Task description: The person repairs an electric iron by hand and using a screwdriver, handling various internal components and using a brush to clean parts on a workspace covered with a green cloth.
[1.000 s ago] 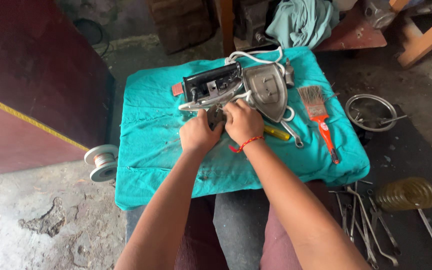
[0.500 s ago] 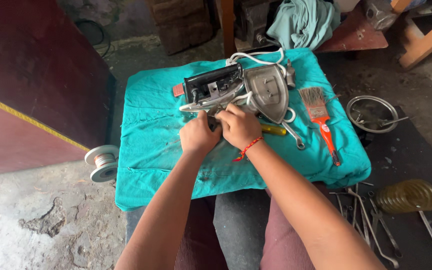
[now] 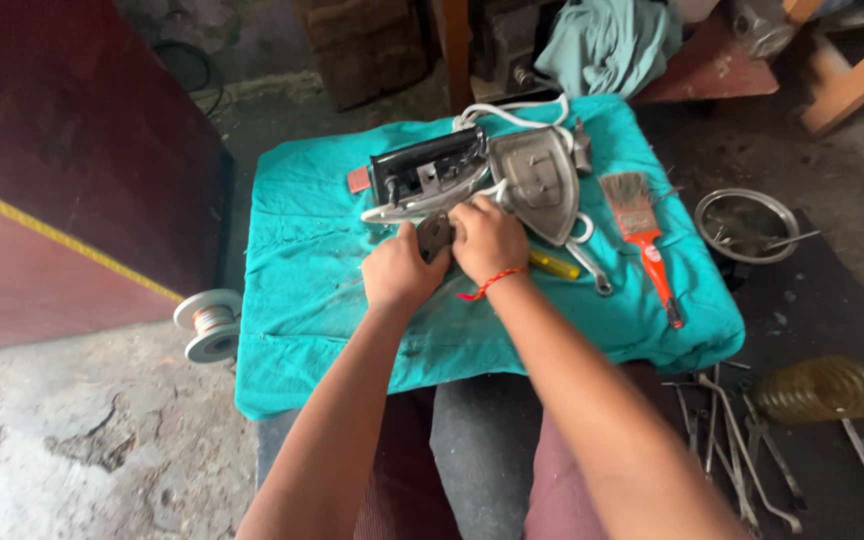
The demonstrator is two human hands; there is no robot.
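Gripping a small dark metal part [image 3: 435, 236] between them, the left hand [image 3: 399, 272] and the right hand [image 3: 489, 238] meet near the middle of the teal cloth [image 3: 302, 300] that covers the worktop. The left fingers are curled together around the part's lower edge; the right fingers are bent over its top, though how tightly they clamp it I cannot tell. The part sits just in front of the opened iron body [image 3: 427, 175], touching or almost touching its chrome rim, so it seems to be being fitted to or worked loose from that body. The detached soleplate [image 3: 537, 185] leans just to the right, with a white cord [image 3: 512, 115] looped behind it toward the far edge.

Doing this well calls for steadying the piece with the left hand while the right makes the fine movement, keeping both wrists low on the cloth so nothing slips. The yellow-handled screwdriver [image 3: 555, 264] and the wrench [image 3: 590, 268] lie just beside the right wrist, within easy reach. The paintbrush [image 3: 645, 235] lies nearer the right edge, well clear, and the wire spool [image 3: 208, 324] rests on the floor off the left edge.
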